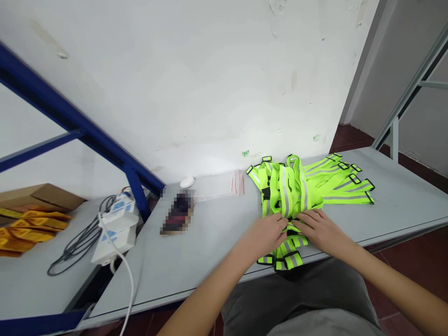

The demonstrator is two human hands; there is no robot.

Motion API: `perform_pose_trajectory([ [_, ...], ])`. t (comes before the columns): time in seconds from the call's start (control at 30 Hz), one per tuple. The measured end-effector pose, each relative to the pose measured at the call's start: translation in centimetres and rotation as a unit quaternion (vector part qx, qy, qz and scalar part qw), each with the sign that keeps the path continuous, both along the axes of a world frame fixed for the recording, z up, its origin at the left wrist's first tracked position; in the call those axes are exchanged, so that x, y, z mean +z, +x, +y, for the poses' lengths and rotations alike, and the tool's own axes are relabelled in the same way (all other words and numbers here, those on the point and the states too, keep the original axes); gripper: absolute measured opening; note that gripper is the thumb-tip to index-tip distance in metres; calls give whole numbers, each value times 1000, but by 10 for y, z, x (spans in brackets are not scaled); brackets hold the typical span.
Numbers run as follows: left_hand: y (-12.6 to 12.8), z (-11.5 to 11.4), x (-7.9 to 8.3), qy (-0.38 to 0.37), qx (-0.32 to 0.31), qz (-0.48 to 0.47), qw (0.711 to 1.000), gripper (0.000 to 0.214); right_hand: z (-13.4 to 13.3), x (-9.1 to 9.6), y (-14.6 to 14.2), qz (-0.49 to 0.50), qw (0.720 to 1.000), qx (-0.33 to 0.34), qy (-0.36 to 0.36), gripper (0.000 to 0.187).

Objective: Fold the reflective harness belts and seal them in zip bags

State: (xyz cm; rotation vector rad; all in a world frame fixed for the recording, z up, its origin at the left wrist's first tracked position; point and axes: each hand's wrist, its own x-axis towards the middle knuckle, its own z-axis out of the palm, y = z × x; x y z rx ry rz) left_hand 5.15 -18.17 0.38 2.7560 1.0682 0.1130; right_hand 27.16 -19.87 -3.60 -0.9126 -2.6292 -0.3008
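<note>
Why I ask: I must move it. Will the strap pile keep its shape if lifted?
Probably not: the straps drape in loose loops, so likely floppy. Thin webbing suggests light weight. Ends lying at the table edge may slip off or trail.

Reflective straps (297, 186): woven cloth webbing, fluorescent yellow-green, matt. The sewn-on silver bands (284, 189) look smoother, with a faint sheen.
Buckles (266, 192): black plastic, dull.
Table (196, 252): grey sheet top, smooth, matt, soft glare near the wall.
Wall (196, 84): white paint, matt, scuffed and stained in places.
Rack frame (87, 133): metal, blue paint, semi-gloss.
1 box (38, 195): brown cardboard, matt.
Power strips (117, 228): white plastic, smooth.
Cable (80, 242): black rubbery sheath, dull.
Floor (413, 261): dark red tile, glossy.
Trousers (304, 298): grey cloth, matt.
</note>
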Motion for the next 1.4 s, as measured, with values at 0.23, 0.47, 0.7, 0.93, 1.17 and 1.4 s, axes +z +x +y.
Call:
perform_pose_trajectory([
  [0.23,-1,8,-3,-16,25,-86,996,25,-1,11,-9,-39,998,-48,-4,36],
  [0.47,-10,7,14,-27,16,-114,993,29,14,24,-9,-6,998,-51,-26,15],
  [0.7,-16,9,17,24,7,-161,987,83,32,55,-8,75,992,-33,-98,18],
  [0.93,-8,23,8,72,48,-281,956,27,36,82,-7,76,985,-13,-156,29],
  [1.17,16,28,15,81,75,-343,933,26,36,91,-11,19,990,-87,-112,24],
  [1.4,36,33,56,-24,179,-400,899,50,40,120,-9,84,974,-135,-162,27],
])
